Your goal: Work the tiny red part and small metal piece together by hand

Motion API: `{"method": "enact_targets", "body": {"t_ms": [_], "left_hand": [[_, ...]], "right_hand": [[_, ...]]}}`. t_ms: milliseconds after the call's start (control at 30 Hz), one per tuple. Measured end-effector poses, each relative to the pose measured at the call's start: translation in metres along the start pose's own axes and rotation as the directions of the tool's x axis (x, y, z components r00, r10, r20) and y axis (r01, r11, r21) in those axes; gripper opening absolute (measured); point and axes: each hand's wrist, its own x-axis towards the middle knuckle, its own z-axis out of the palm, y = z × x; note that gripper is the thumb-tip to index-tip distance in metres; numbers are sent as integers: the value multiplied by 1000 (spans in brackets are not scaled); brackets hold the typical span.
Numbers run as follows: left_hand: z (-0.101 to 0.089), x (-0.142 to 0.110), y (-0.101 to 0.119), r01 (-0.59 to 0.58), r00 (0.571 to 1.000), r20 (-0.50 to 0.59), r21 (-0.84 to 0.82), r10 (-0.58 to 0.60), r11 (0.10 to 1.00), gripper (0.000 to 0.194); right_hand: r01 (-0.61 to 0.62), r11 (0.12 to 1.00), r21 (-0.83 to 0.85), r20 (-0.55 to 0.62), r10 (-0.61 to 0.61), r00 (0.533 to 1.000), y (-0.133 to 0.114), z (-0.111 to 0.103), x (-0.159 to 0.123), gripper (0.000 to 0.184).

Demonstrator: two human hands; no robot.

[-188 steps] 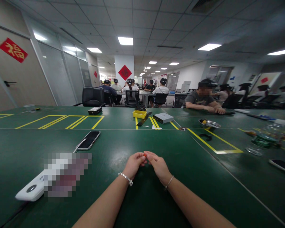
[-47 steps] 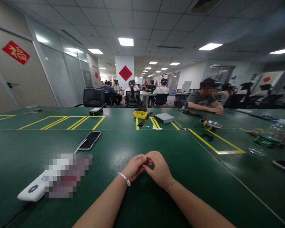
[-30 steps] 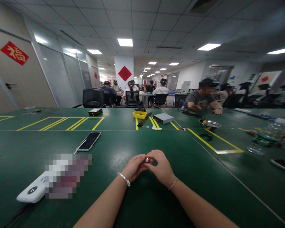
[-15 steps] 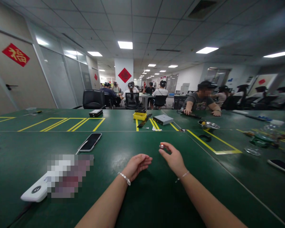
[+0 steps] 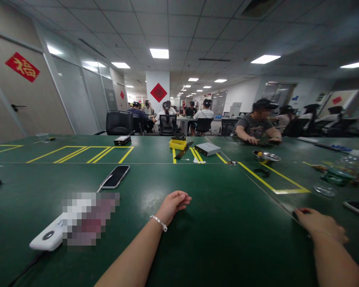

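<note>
1. since nothing seems to need the left hand (image 5: pixel 173 205) right now, it just rests palm down on the green bench mat (image 5: pixel 227 239), fingers loosely together, slightly curled and empty as far as i can see
2. right hand (image 5: pixel 320 225) is stretched far out to the right, its fingers (image 5: pixel 306 217) lying fairly flat and close together, tips at a dark spot (image 5: pixel 295 215) on the mat seam. my guess is it went out there on purpose, but i cannot tell if it's holding anything
3. the small red piece isn't visible anywhere, so it might be under the right hand, can't tell
4. black phone (image 5: pixel 116 176) sits up and left of the left hand, white device (image 5: pixel 46 238) further left, probably both parked out of the way
5. compared with half a second back, the right hand was pinching that piece mid-mat, now it's open-ish and the hands are well apart
</note>
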Motion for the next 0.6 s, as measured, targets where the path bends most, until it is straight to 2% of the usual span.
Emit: {"method": "enact_targets", "body": {"t_ms": [100,167,233,300,333,400,467,533,600], "left_hand": [[1,-1,0,-5,1000,3,50,5,999,18],[3,-2,0,-9,1000,23,109,7,994,18],[5,-2,0,-13,999,37,168,7,986,18],[7,-2,-1,-35,999,34,231,28,972,18],[7,-2,-2,-62,998,28,273,57,960,18],[5,-1,-4,-149,988,13,389,156,909,18],[3,-2,-6,-214,968,5,542,251,813,21],[1,-2,-7,-219,955,1,680,298,699,27],[1,-3,-6,-211,946,10,777,324,593,35]], "right_hand": [[-198,980,-19,105,199,974,-4,4,-2,51],[-201,980,-12,83,201,976,-14,2,-9,51],[-118,993,-7,17,119,993,-30,-2,-18,52],[78,997,-13,-66,-79,995,-53,-5,-32,53],[208,978,-23,-105,-209,972,-69,-6,-41,52],[466,884,-41,-147,-466,872,-105,-7,-64,50],[669,743,-8,-140,-663,735,-143,-7,-94,46],[817,574,55,-100,-811,577,-177,-7,-131,45],[895,425,133,-49,-900,434,-200,-7,-168,46]]}}
